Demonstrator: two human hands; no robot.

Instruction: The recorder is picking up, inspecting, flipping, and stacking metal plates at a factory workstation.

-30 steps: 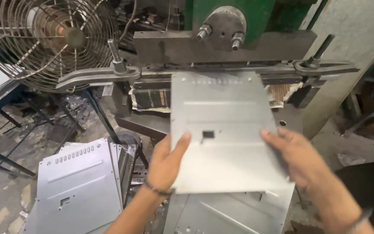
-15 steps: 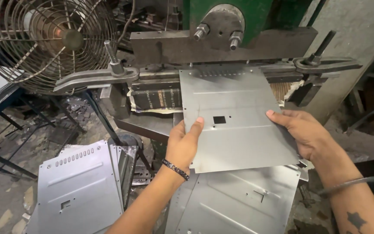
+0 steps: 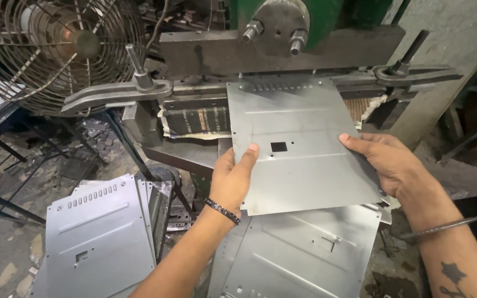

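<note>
In front of the green-and-grey metal press point(image 3: 282, 38), with one round wire-caged fan point(image 3: 56, 49) at its left, two hands hold one flat grey sheet-metal panel with a small square cutout point(image 3: 299, 143). The left hand point(image 3: 233, 179) pinches its left edge, thumb on top; the right hand point(image 3: 390, 163) grips its right edge. Two stacks of similar panels lie below: one point(image 3: 100, 237) left, one point(image 3: 305, 254) underneath.
</note>
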